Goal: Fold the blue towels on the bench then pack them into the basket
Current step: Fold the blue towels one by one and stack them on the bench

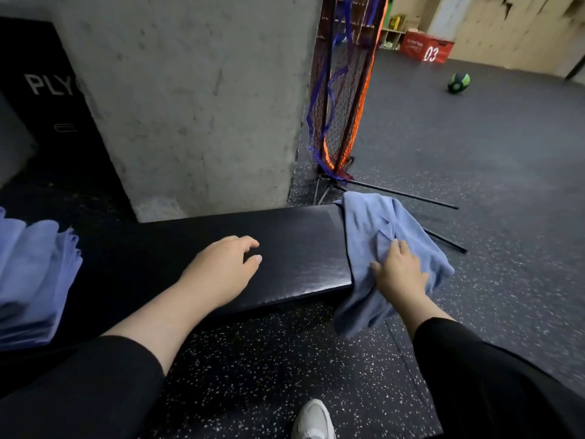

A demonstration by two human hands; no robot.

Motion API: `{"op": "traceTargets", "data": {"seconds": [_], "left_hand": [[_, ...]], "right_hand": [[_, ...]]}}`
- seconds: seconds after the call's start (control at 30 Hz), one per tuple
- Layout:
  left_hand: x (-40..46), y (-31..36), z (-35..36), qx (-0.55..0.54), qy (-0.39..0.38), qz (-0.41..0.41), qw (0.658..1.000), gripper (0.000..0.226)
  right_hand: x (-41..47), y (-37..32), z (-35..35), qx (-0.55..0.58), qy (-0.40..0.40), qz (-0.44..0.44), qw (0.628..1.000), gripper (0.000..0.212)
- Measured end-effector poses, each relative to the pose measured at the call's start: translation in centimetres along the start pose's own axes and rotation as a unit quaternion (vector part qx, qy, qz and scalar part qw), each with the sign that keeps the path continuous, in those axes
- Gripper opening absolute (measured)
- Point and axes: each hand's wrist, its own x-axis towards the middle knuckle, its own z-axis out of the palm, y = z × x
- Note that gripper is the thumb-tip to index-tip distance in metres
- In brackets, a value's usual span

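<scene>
**A crumpled blue towel is gripped at the end of the gym bench, ready to be spread for folding**

A padded black bench [247, 248] is seen from above and serves as the landmark. One loose blue towel [373, 223] is draped over the bench's right end, partly on the pad and partly hanging past the edge toward the floor. It is held by the right hand [400, 274], whose fingers are curled into the cloth and bunch it.

The left hand [221, 267] is held over the middle of the bench, fingers loosely curved and a little apart, with nothing in them. Whether it touches the pad cannot be told.

At the bench's left end, a stack of folded blue towels [34, 280] is seen. Several layered edges show, but an exact count cannot be made, and the stack is cut off by the frame.

No basket is in view.

The step in hand is judged to be the fetching of the next towel; folding of it has not begun. The next move would call for the towel to be drawn onto the bare middle of the bench, a second corner to be taken by the free hand, and the cloth to be flattened.

Counted: two hands, one loose towel, one stack, one bench. Beyond the bench's right end, one green medicine ball [458, 82] and one red plyo box [425, 47] are seen on the floor.
</scene>
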Motion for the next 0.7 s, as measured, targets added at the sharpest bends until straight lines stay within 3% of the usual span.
{"op": "traceTargets", "data": {"seconds": [0.33,0.47,0.6,0.7], "left_hand": [[0.4,0.4,0.6,0.013,-0.011,0.014,1.000,0.038],[-0.1,-0.1,0.1,-0.009,-0.006,0.010,1.000,0.038],[-0.7,-0.2,-0.6,-0.070,-0.008,0.002,0.997,0.035],[-1.3,-0.3,-1.4,-0.167,-0.014,-0.017,0.986,0.029]], "right_hand": [[1.1,0.0,-0.4,-0.014,0.096,0.012,0.995,0.030],[-0.2,-3.5,-2.6,0.123,0.120,-0.029,0.985,0.030],[-2.5,-8.8,-4.7,0.306,0.081,-0.094,0.944,0.028],[-5.0,-12.8,-4.7,0.334,0.013,-0.157,0.929,0.030]]}}
